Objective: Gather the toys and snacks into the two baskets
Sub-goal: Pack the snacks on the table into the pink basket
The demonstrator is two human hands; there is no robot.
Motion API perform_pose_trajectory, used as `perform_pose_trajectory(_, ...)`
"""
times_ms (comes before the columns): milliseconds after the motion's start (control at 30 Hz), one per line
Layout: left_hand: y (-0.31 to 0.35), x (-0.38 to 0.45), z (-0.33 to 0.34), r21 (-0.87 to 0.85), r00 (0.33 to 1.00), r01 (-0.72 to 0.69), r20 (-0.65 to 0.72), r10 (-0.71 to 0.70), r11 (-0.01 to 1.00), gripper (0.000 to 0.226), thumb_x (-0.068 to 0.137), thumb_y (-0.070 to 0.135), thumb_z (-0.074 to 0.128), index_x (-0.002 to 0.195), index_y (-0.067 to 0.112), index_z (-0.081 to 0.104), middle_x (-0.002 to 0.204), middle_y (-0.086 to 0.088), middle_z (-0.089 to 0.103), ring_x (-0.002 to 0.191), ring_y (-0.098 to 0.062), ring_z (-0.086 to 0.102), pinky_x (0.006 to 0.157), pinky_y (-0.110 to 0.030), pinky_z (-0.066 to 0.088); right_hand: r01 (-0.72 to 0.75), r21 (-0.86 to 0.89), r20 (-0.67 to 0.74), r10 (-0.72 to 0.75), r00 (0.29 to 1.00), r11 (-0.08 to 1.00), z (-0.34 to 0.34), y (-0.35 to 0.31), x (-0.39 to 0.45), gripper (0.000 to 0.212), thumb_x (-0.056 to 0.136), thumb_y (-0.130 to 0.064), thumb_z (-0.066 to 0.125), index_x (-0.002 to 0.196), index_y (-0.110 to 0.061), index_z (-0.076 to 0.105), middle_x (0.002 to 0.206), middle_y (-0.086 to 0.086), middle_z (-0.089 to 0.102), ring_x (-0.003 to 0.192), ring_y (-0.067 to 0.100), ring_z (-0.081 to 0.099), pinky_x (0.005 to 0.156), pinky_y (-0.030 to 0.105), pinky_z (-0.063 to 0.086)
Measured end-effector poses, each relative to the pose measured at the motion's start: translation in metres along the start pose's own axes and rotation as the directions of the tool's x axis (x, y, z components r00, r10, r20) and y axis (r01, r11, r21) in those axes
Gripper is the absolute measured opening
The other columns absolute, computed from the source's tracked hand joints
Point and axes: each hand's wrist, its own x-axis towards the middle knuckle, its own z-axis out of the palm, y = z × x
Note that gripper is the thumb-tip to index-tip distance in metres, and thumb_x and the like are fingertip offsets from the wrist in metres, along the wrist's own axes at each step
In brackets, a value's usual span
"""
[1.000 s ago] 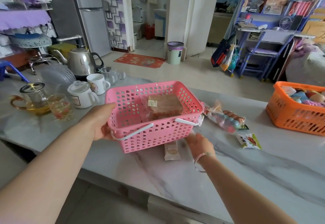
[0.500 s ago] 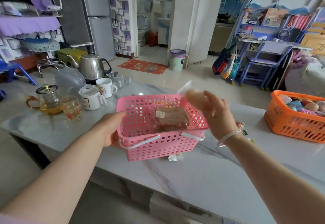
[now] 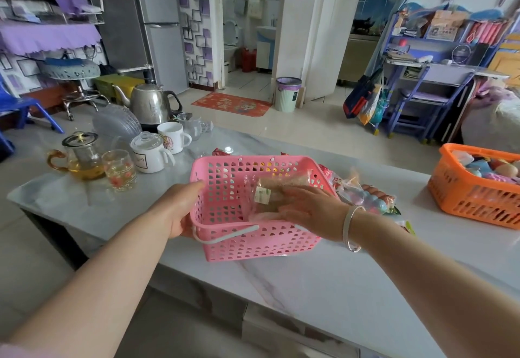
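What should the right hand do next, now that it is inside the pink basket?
Probably draw the right hand out of the pink basket and reach for the sausage pack just to its right. The hand lies flat on the wrapped bread, which already rests inside, while the left hand holds the rim; snacks remain on the table.

A pale marbled tabletop (image 3: 323, 281) is seen. On it are set a pink basket (image 3: 253, 242), an orange basket (image 3: 472, 203) well apart at the right edge, wrapped snacks (image 3: 371, 193) between them, and a glass teapot (image 3: 81, 155), mugs (image 3: 171, 137) and a steel kettle (image 3: 150, 103) at the left.
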Motion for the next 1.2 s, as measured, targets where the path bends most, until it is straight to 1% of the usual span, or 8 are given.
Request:
perform_pose_trajectory(67,-0.001,0.001,-0.002,-0.019,1.0,-0.004,-0.004,0.004,1.0,0.033,0.103,0.032,0.042,0.09,0.01,0.062,0.082,-0.017,0.069,0.07,-0.031,0.065,0.068,-0.043,0.054,-0.045,-0.112,-0.025,0.043,0.999,0.993,0.001,0.001,0.0,0.047,0.089,-0.065,0.026,0.132,-0.053,0.04,0.143,-0.02,0.032,0.136,0.01,0.021,0.117,0.042,0.011)
perform_pose_trajectory(200,0.0,0.004,-0.005,-0.056,1.0,-0.003,-0.029,0.002,0.998,0.033,0.103,0.029,0.041,0.086,0.01,0.062,0.083,-0.017,0.07,0.075,-0.032,0.065,0.08,-0.049,0.053,0.057,-0.179,-0.158,-0.086,0.984,0.982,0.002,0.003,0.001,0.084,0.071,-0.082,-0.002,0.124,-0.049,0.054,0.121,-0.015,0.049,0.117,0.012,0.041,0.105,0.041,0.03)
perform_pose_trajectory(433,0.004,0.006,-0.012,-0.091,0.999,0.016,-0.042,-0.02,0.996,0.032,0.103,0.03,0.041,0.089,0.012,0.064,0.091,-0.018,0.072,0.088,-0.037,0.068,0.088,-0.059,0.052,0.009,-0.239,-0.048,-0.021,0.999,0.971,0.0,0.001,0.011,0.056,0.089,-0.067,0.019,0.134,-0.046,0.044,0.148,-0.021,0.033,0.142,0.009,0.02,0.117,0.042,0.007)
perform_pose_trajectory(567,0.007,0.008,-0.017,-0.15,0.997,0.02,-0.066,-0.03,0.989,0.026,0.1,0.027,0.044,0.086,0.014,0.063,0.084,-0.013,0.071,0.074,-0.03,0.066,0.086,-0.054,0.051,0.029,-0.075,-0.364,-0.054,0.93,0.997,0.0,0.005,0.02,0.065,0.085,-0.069,0.013,0.133,-0.042,0.047,0.147,-0.01,0.039,0.137,0.017,0.031,0.113,0.043,0.019)
perform_pose_trajectory(667,0.01,0.012,-0.023,-0.16,0.996,0.008,-0.088,-0.022,0.987,0.028,0.101,0.029,0.041,0.091,0.014,0.063,0.09,-0.015,0.072,0.08,-0.031,0.067,0.082,-0.054,0.053,-0.067,0.158,-0.556,0.144,0.818,0.985,0.007,0.02,0.028,0.052,0.096,-0.053,0.03,0.14,-0.028,0.043,0.146,0.0,0.042,0.13,0.023,0.041,0.107,0.04,0.032)
perform_pose_trajectory(800,0.011,0.018,-0.031,-0.168,0.988,0.01,-0.147,-0.035,0.986,0.032,0.102,0.034,0.038,0.105,0.014,0.063,0.101,-0.018,0.073,0.087,-0.033,0.07,0.078,-0.057,0.056,-0.14,0.286,-0.535,0.279,0.797,0.948,0.032,0.032,0.035,0.045,0.099,-0.03,0.04,0.144,-0.025,0.034,0.139,0.005,0.047,0.122,0.027,0.048,0.093,0.037,0.04)
perform_pose_trajectory(933,0.01,0.024,-0.037,-0.184,0.981,0.009,-0.19,-0.045,0.983,0.034,0.102,0.036,0.039,0.114,0.014,0.062,0.109,-0.018,0.072,0.1,-0.036,0.07,0.084,-0.061,0.055,-0.272,0.483,-0.472,0.51,0.719,0.832,0.06,0.037,0.044,0.038,0.095,-0.03,0.043,0.133,-0.023,0.038,0.135,0.007,0.048,0.114,0.032,0.052,0.083,0.039,0.043)
perform_pose_trajectory(1200,0.008,0.036,-0.046,-0.178,0.976,0.002,-0.215,-0.041,0.984,0.03,0.105,0.032,0.036,0.099,0.017,0.061,0.096,-0.016,0.07,0.08,-0.031,0.068,0.075,-0.051,0.056,-0.497,0.377,-0.162,0.584,0.795,0.781,0.14,0.022,0.071,0.069,0.08,-0.035,0.064,0.137,-0.034,0.025,0.133,0.009,0.034,0.121,0.034,0.041,0.094,0.041,0.042)
